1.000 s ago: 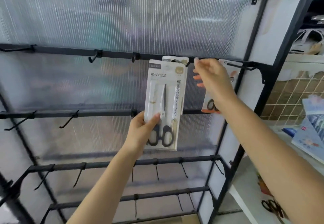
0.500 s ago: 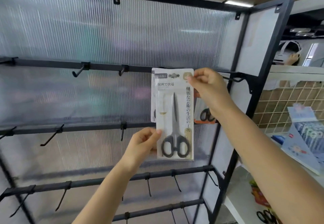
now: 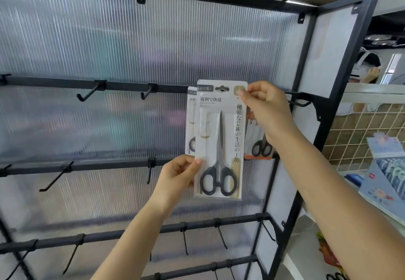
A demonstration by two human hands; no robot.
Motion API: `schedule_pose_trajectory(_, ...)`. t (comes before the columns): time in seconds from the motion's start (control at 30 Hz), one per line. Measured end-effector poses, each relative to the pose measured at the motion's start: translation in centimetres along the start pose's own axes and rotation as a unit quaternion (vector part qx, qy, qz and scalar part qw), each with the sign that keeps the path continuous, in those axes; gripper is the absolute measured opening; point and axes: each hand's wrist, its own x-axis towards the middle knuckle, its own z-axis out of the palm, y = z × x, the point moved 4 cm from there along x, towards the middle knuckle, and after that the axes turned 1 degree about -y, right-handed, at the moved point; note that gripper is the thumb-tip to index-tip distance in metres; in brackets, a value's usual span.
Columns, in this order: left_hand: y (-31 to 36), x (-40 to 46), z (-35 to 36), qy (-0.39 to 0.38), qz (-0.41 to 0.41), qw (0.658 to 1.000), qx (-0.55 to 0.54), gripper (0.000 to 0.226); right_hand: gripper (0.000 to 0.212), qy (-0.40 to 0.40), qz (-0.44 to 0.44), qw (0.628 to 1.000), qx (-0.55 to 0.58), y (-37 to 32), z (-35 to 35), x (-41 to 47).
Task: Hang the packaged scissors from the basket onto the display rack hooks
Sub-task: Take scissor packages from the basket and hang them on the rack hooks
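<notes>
Scissors pack (image 3: 220, 139) held up at the rack (image 3: 122, 85) — frame center.
Left hand (image 3: 177, 175) pinches its lower edge, right hand (image 3: 265, 108) pinches the top corner.

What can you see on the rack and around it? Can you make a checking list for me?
Surface: black display rack with a ribbed clear back panel and rows of hooks; top-bar hook bare.
Job's things: white scissors pack held up at the top bar; another white pack behind it; orange-edged pack to its right.
Clutter: nothing seen.
Grippers: left hand pinches the front pack's lower left edge; right hand pinches its top right corner.
Cables: nothing seen.
Surroundings: wire grid, blue booklets at right.
</notes>
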Motion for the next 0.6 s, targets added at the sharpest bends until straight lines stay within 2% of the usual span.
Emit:
schedule_pose_trajectory(0.2,-0.5,0.0,0.5,-0.011,-0.003,1.0,-0.001,0.018,0.011,-0.011,0.002,1.0,0.007,0.6,-0.5,-0.2)
schedule_pose_trajectory(0.33,-0.5,0.2,0.5,-0.013,-0.001,1.0,-0.002,0.031,0.013,0.003,-0.001,1.0,0.015,0.7,-0.5,-0.2)
schedule_pose_trajectory(0.5,-0.3,0.3,0.7,-0.015,-0.001,1.0,-0.013,0.029,0.011,-0.004,0.0,1.0,0.013,0.6,-0.7,0.3)
schedule_pose_trajectory(0.6,-0.7,0.1,0.6,-0.026,-0.008,0.999,-0.02,0.036,0.012,-0.017,0.009,1.0,0.012,1.1,-0.5,0.0)
